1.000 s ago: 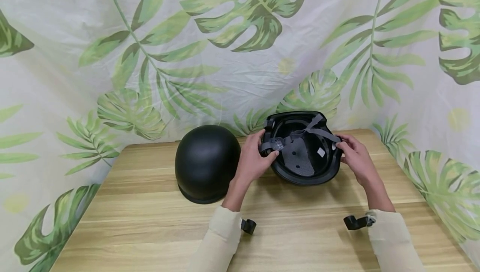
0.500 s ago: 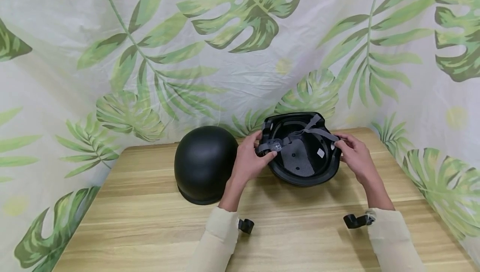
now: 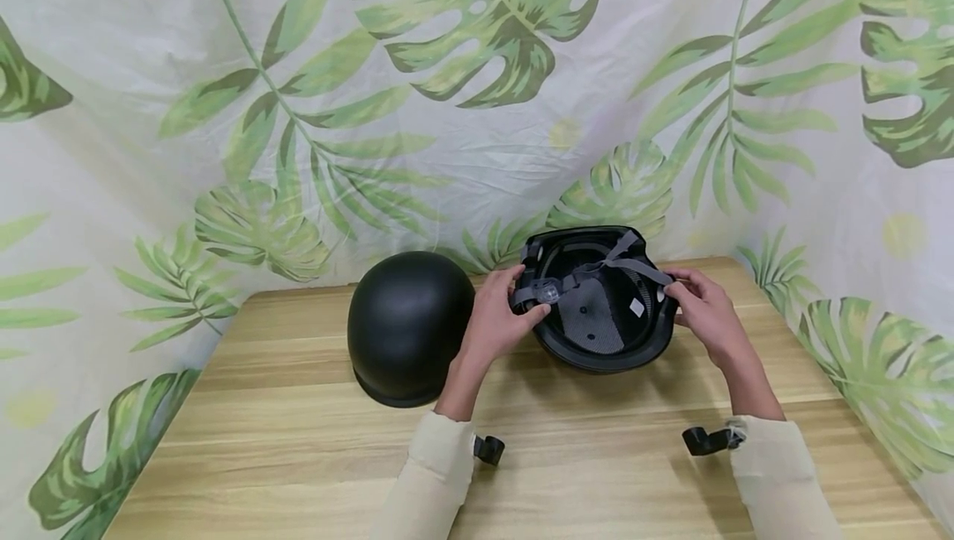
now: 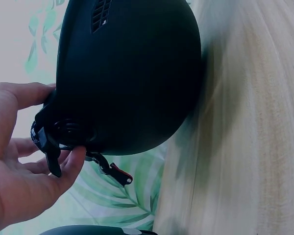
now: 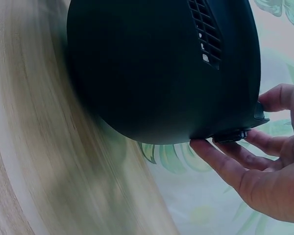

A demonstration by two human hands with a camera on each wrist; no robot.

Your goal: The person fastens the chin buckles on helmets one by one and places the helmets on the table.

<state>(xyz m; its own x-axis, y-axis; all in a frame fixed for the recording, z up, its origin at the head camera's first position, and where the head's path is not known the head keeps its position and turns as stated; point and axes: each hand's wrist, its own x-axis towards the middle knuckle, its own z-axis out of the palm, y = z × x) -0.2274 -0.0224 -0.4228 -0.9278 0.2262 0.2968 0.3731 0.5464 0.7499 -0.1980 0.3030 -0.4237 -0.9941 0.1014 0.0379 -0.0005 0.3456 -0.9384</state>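
Black, round, hard helmet [image 3: 596,308] with gray straps [image 3: 639,264] is showing its hollow inside right of the frame's middle, while the left hand [image 3: 496,313] and the right hand [image 3: 706,314] are gripping its opposite sides, probably keeping its round shell from rolling.

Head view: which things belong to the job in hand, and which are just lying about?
In the job:
strapped helmet, open side showing
left hand and right hand, gripping its sides

Apparently just there:
other black helmet, dome up, gripped by neither hand
leaf-print cloth behind
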